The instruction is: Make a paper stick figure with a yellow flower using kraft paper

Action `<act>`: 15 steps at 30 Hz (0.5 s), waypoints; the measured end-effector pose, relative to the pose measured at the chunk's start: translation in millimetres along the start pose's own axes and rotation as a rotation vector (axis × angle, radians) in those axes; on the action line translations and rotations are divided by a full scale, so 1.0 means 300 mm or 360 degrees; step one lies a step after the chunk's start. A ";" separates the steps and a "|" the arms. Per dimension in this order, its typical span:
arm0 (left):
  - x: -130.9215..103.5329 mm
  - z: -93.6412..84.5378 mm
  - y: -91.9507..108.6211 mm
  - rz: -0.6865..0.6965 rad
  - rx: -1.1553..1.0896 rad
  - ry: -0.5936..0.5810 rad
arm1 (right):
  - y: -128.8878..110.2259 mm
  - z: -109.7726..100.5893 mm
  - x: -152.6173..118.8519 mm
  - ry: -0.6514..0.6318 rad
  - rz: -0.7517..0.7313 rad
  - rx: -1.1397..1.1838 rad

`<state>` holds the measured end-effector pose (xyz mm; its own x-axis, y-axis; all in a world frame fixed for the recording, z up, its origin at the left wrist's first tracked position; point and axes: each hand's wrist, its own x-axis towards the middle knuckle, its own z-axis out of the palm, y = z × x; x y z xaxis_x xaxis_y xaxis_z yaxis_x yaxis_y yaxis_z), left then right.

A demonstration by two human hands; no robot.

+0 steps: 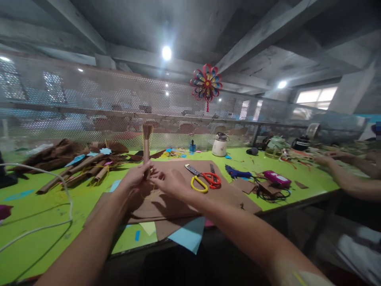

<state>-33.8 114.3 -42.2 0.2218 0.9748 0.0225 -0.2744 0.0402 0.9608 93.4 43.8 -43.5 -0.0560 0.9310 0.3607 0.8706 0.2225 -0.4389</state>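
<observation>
My left hand (137,175) is closed around the lower end of a narrow pleated brown paper bundle (146,145), holding it upright with its top fanning out slightly. Thin yellow thread runs alongside the bundle and hangs below my fingers. My right hand (171,182) meets the left at the bundle's base, its fingertips pinched on the yellow thread (152,194). Under both hands lie flat brown paper sheets (178,206). Scissors with yellow handles (199,184) and scissors with red handles (212,180) rest on the sheets, right of my hands.
Rolled brown paper pieces (89,167) lie at left, near a white cable (70,198). Behind are a small blue bottle (192,147) and a white jar (219,145). Right stand a blue-handled tool (238,172) and magenta box (276,178). A co-worker's arms (342,174) reach in.
</observation>
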 end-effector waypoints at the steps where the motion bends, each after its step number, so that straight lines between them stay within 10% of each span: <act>1: 0.002 -0.002 0.002 0.0000 -0.0036 -0.0016 | 0.052 -0.038 -0.009 0.0079 0.0019 -0.0086; 9: -0.009 0.008 -0.007 0.0063 -0.0043 -0.0165 | 0.656 -0.453 -0.073 -0.0095 0.0736 -0.0782; 15: -0.005 0.014 -0.043 0.0093 0.0024 -0.0240 | 0.863 -0.444 -0.165 -0.0237 0.0825 -0.0848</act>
<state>-26.7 111.5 -53.4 0.3443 0.9313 0.1189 -0.2770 -0.0203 0.9607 386.6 16.7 -65.2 0.3921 0.9160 0.0850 0.9198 -0.3890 -0.0510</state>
